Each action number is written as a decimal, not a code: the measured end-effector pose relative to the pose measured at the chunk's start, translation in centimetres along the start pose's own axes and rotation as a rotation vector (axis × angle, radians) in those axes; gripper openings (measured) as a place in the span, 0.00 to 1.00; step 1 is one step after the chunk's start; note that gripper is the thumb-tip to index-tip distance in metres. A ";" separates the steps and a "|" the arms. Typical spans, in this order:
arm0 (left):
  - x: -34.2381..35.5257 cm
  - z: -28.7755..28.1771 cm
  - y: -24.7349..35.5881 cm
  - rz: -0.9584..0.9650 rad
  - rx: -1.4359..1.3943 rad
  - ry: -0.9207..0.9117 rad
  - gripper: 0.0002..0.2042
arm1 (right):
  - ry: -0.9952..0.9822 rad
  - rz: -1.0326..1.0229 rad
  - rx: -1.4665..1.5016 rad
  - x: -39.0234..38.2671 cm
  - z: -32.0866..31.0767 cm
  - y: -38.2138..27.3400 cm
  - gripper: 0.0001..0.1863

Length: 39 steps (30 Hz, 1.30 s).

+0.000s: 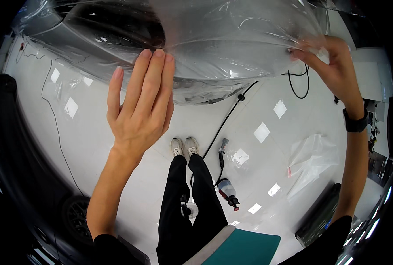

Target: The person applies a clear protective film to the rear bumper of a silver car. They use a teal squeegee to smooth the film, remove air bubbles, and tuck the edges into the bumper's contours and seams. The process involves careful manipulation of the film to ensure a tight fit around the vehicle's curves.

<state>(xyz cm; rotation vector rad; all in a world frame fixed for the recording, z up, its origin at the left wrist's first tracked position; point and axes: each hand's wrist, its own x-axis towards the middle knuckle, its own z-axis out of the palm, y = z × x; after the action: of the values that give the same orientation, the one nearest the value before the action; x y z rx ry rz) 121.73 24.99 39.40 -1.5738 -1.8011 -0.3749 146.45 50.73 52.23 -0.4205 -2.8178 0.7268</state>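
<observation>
A clear, wrinkled plastic film (231, 51) is draped over the silver car body panel (41, 22) in front of me, also over a dark glossy lamp-like area (112, 24). My left hand (141, 112) reaches up to the panel's lower part, fingers stretched, with three fingertips touching the film just below the dark area. At the right, my right hand (335, 66) pinches the film's edge between thumb and fingers and holds it out from the panel. Part of its fingers shows through the film. A black band (355, 120) is round the right wrist.
A black hose (225, 121) runs across the white floor near my shoes (184, 145). Beside it lie a hose nozzle (223, 145) and a spray bottle (227, 191). Crumpled clear plastic (313, 159) is at the right; a dark car (24, 176) stands left.
</observation>
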 end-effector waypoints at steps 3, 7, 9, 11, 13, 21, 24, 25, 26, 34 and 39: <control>1.0 -0.7 0.0 0.007 0.010 -0.023 0.19 | 0.073 -0.068 -0.212 0.0 0.4 -1.1 0.11; 1.2 -0.5 0.1 0.007 -0.016 -0.003 0.18 | 0.137 -0.108 -0.218 -0.2 0.8 -1.1 0.12; 1.0 -0.5 -0.1 0.007 -0.030 -0.007 0.19 | 0.163 -0.102 -0.137 -0.4 1.0 -0.9 0.11; 0.8 -0.6 -0.2 0.005 -0.050 -0.016 0.20 | 0.179 -0.080 0.011 -0.5 1.1 -0.5 0.11; 0.4 -0.3 -0.4 0.014 -0.053 -0.008 0.20 | 0.148 -0.056 0.099 -0.4 0.9 -0.7 0.10; 0.7 -0.1 -0.4 0.016 -0.003 0.034 0.20 | 0.202 -0.033 0.032 0.3 1.2 -1.4 0.10; 1.2 -0.2 -0.7 0.007 -0.003 0.046 0.19 | 0.316 -0.059 -0.218 0.8 1.6 -2.7 0.12; 1.4 -0.2 -0.7 0.011 -0.003 0.051 0.18 | 0.392 -0.103 -0.314 0.9 2.1 -3.1 0.13; 1.8 -0.1 -0.8 0.015 -0.003 0.056 0.17 | 0.468 -0.147 -0.409 1.0 2.3 -3.2 0.13; 1.7 -0.6 -1.8 0.037 -0.085 0.061 0.15 | 0.609 -0.418 -0.514 -0.2 5.5 -6.2 0.22; 1.5 -1.4 -2.5 0.079 -0.153 -0.058 0.20 | 0.444 -0.402 -0.543 2.6 12.6 -8.2 0.24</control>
<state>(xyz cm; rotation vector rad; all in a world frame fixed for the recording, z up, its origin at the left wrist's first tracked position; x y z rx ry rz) 119.83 24.65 41.98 -1.7720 -1.7836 -0.4425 138.89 39.15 45.85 -0.0639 -2.5047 -0.2007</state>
